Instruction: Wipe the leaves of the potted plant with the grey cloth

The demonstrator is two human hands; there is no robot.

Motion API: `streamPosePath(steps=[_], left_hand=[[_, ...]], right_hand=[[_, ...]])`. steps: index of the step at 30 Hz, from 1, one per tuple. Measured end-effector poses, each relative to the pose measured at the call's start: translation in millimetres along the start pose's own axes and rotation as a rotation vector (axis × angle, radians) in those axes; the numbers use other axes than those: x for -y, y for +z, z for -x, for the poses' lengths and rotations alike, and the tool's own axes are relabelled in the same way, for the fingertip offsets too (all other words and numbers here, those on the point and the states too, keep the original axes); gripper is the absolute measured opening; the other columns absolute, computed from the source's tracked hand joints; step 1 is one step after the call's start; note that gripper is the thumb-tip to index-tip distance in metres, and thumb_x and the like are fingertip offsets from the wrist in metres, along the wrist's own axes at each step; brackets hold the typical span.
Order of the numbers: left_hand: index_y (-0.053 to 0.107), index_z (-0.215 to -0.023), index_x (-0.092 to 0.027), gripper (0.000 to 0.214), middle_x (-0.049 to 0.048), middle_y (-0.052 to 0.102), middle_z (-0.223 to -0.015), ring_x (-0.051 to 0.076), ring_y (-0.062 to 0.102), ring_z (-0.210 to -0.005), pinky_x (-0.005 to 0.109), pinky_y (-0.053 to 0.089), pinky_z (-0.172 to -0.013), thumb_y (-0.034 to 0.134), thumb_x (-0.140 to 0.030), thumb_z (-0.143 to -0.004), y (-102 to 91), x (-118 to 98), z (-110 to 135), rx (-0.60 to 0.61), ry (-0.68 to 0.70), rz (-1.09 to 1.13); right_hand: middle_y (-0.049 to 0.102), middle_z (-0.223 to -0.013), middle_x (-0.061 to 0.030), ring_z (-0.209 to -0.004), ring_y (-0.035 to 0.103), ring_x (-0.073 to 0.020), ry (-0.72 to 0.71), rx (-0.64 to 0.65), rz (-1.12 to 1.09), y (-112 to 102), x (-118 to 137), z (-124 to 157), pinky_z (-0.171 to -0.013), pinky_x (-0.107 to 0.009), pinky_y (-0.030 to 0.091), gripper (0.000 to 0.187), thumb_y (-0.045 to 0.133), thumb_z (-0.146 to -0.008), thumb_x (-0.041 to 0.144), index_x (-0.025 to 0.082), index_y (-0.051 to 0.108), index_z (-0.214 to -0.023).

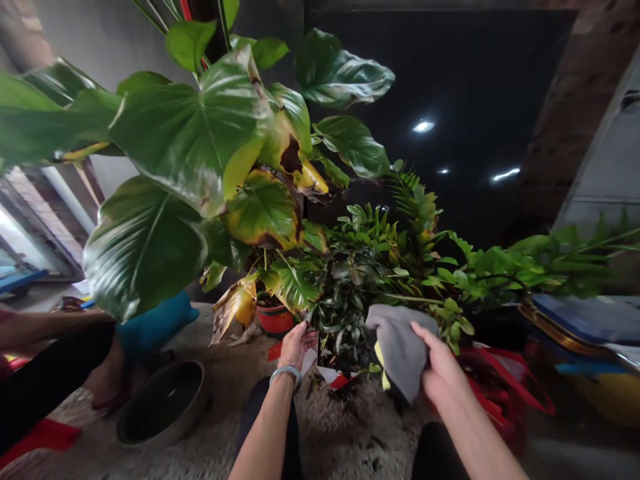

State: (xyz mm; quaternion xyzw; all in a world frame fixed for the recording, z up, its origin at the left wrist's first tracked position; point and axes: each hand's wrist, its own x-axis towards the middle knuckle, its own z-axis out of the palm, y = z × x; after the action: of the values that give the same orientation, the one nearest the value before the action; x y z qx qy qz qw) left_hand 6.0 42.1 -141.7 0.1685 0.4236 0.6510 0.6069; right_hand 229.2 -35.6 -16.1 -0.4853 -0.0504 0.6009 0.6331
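My right hand [443,367] grips a grey cloth [403,350] with a pale yellow underside; the cloth hangs in front of the leaves. With fingers pinched together, my left hand [297,343] holds the edge of a leaf [311,313] on the dark-leaved potted plant [345,307]; the exact contact is small and partly hidden. A bracelet [286,377] circles the left wrist. The pot under this plant is mostly covered by foliage, with white and red pieces at its base.
A large-leaved plant [190,127] with browned, yellow leaves overhangs the left side, near a red pot [275,319]. A metal basin [163,403] stands on the floor beside another person's leg [107,373]. At right are a red bag [500,387] and stacked containers [575,327].
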Motion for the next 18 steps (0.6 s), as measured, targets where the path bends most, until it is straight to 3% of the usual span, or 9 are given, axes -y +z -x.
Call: streamPosePath(steps=[3,5,8,10,13,16,18], left_hand=[[0.065,-0.061,-0.016,0.043,0.0014,0.065,-0.055,0.015,0.059,-0.052,0.028,0.044,-0.054,0.091,-0.039,-0.037,-1.2,1,-1,0.006,-0.001,-0.001],[0.065,-0.061,-0.016,0.044,0.0011,0.065,-0.055,0.015,0.059,-0.052,0.028,0.044,-0.055,0.091,-0.04,-0.036,-1.1,1,0,0.012,-0.002,-0.002],[0.065,-0.06,-0.016,0.042,0.0014,0.064,-0.054,0.016,0.06,-0.053,0.029,0.044,-0.055,0.091,-0.04,-0.037,-0.3,1,0,0.017,-0.003,-0.003],[0.066,-0.059,-0.015,0.042,0.0017,0.065,-0.055,0.015,0.06,-0.052,0.029,0.044,-0.055,0.091,-0.04,-0.036,0.1,1,0,0.015,-0.001,0.001],[0.066,-0.059,-0.015,0.043,0.0023,0.066,-0.055,0.016,0.06,-0.053,0.028,0.044,-0.055,0.091,-0.041,-0.035,-0.9,1,0,0.016,0.003,0.006],[0.067,-0.061,-0.015,0.043,0.0017,0.065,-0.055,0.016,0.06,-0.054,0.028,0.043,-0.055,0.091,-0.042,-0.037,-3.1,2,-2,0.024,0.009,0.002],[0.067,-0.062,-0.015,0.044,0.001,0.065,-0.056,0.015,0.06,-0.054,0.028,0.044,-0.056,0.091,-0.043,-0.038,-4.2,4,-3,0.029,0.014,-0.002]], right_hand=[[0.07,-0.051,-0.0066,-0.068,0.075,-0.0326,0.138,-0.032,0.068,-15,-4,22,-0.074,-0.047,0.063,0.009,0.076,-0.064,0.028,0.022,0.07,-0.064],[0.071,-0.053,-0.0054,-0.073,0.076,-0.0333,0.005,0.023,0.052,-8,9,30,-0.077,-0.048,0.063,0.013,0.079,-0.059,0.029,0.023,0.07,-0.066],[0.076,-0.065,-0.0008,-0.076,0.075,-0.0285,-0.33,0.093,-0.08,18,33,22,-0.081,-0.045,0.062,0.023,0.079,-0.055,0.021,0.024,0.071,-0.075],[0.078,-0.072,0.0016,-0.075,0.075,-0.0249,-0.377,0.081,-0.146,31,36,12,-0.081,-0.041,0.062,0.027,0.077,-0.055,0.016,0.024,0.071,-0.08],[0.078,-0.071,0.0007,-0.071,0.073,-0.0242,-0.213,0.049,-0.078,27,9,7,-0.076,-0.04,0.062,0.026,0.078,-0.053,0.018,0.022,0.072,-0.078],[0.077,-0.065,-0.0036,-0.068,0.073,-0.0283,-0.023,0.084,0.101,9,-30,25,-0.072,-0.043,0.061,0.029,0.084,-0.044,0.025,0.02,0.071,-0.069],[0.076,-0.064,-0.0051,-0.068,0.073,-0.0306,0.033,0.155,0.174,7,-43,42,-0.072,-0.045,0.06,0.032,0.086,-0.039,0.026,0.019,0.07,-0.066]])
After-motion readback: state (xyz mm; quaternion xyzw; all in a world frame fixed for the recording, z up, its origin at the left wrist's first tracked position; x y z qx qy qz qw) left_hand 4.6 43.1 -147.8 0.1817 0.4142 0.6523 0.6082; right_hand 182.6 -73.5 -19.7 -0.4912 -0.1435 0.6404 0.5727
